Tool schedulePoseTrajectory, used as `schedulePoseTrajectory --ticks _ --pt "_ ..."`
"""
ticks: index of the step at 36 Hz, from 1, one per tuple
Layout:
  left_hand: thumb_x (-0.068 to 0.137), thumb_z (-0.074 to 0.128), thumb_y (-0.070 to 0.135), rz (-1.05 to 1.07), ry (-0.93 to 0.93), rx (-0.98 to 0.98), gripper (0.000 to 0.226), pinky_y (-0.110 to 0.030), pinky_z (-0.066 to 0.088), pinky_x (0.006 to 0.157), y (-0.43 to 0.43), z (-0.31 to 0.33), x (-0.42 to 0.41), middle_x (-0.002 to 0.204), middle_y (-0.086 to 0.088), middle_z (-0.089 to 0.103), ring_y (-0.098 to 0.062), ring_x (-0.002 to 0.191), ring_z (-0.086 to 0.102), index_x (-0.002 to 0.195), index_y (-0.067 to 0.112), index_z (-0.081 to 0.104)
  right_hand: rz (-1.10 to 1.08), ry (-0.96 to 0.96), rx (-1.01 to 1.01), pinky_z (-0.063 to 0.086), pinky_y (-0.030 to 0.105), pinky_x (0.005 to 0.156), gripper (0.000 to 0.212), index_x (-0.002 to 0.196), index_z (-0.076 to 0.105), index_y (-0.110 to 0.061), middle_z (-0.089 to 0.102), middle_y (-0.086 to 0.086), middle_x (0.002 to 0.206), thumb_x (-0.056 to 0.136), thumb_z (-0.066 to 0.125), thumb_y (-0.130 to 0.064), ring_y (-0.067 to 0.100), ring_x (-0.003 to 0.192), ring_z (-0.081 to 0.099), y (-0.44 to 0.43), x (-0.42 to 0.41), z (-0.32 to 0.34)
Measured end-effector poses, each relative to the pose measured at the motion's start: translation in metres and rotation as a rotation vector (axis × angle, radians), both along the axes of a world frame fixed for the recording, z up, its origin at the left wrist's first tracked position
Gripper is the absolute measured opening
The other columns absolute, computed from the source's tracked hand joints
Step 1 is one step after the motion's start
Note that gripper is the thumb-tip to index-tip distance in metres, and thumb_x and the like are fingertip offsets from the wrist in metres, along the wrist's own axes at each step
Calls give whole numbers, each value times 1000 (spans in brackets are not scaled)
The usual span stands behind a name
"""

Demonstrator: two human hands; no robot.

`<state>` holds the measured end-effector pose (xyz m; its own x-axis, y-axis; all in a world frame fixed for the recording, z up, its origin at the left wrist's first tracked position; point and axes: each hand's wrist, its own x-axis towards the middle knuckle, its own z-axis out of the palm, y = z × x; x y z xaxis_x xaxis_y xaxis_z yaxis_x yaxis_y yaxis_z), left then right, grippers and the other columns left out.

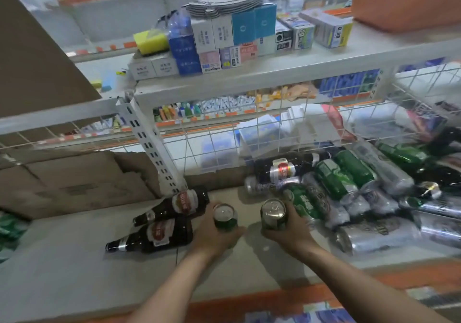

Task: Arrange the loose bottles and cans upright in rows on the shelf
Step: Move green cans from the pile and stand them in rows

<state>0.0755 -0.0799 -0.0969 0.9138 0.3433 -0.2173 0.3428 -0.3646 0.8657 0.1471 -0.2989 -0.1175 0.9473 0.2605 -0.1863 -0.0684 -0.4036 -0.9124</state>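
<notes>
My left hand (216, 235) grips an upright green can (225, 217) on the grey shelf (74, 267). Just to its right, my right hand (290, 230) grips a second upright green can (272, 214). Two dark brown bottles with red labels lie on their sides left of my hands, one (174, 204) behind the other (152, 235). To the right, several green and silver cans (349, 190) lie in a loose pile. A dark bottle (287, 168) lies at the back of that pile.
A white wire grid (212, 145) backs the shelf, with a slotted upright post (149, 145) at its left. Cardboard (74, 180) stands at the back left. An upper shelf (249, 70) holds small boxes. An orange price strip (262, 302) runs along the front edge.
</notes>
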Motion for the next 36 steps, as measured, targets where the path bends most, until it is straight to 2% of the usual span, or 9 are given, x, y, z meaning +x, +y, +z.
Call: schedulePoseTrajectory --ticks 3,7,12,15,21,24,27,32,36 --pt "61 96 36 45 -11 -75 80 -24 58 78 -1 -10 -10 119 12 65 -6 104 66 119 55 45 -2 20 42 47 10 72 66 119 54 -27 66 -16 107 69 91 -4 0 98 63 3 3 -4" --pt "63 96 16 141 -33 -132 81 -11 54 65 -3 -18 -10 118 5 66 -8 102 66 125 37 47 -30 69 99 50 18 76 66 116 57 -24 70 -9 105 66 92 1 1 96 65 6 4 -12" --pt "61 97 31 154 -18 -154 66 -29 60 86 -6 -18 -14 106 15 72 -3 97 69 113 43 58 -77 69 123 53 26 77 59 107 63 -24 73 -6 101 62 94 -1 10 94 69 10 2 -15" --pt "66 94 13 184 -72 -199 59 -14 55 72 -7 -3 -16 103 8 73 3 85 70 112 31 61 -70 77 147 58 35 82 58 107 66 -24 76 -5 100 62 96 -4 13 93 72 19 0 -8" --pt "57 92 12 330 -278 -194 61 -21 58 75 31 38 -28 93 7 78 -9 88 74 113 17 66 7 43 238 63 38 77 64 112 66 -28 78 -6 96 55 94 -22 14 90 74 71 -12 40" --pt "62 94 10 372 -328 -167 62 -32 60 84 66 57 -49 104 -7 77 -26 99 74 117 7 66 69 5 308 60 30 61 55 110 65 -21 76 -1 88 65 91 -3 12 77 73 104 -27 70" --pt "60 95 23 447 -381 -117 64 -37 61 88 102 75 -81 104 -9 76 -26 98 73 115 7 66 155 2 356 56 23 57 52 112 65 -15 79 3 90 69 91 1 6 71 72 138 -49 93" --pt "58 93 23 550 -444 -60 58 -30 59 75 157 102 -148 97 -13 75 -16 81 70 109 8 67 258 -30 373 54 24 58 48 102 66 -22 74 -4 79 63 90 -7 9 68 67 200 -100 118" --pt "62 94 15 591 -455 -28 53 -25 57 71 201 112 -218 94 -14 74 -18 82 70 106 6 67 338 -18 358 54 29 59 43 102 65 -13 74 11 82 67 87 -5 15 67 64 254 -156 132"
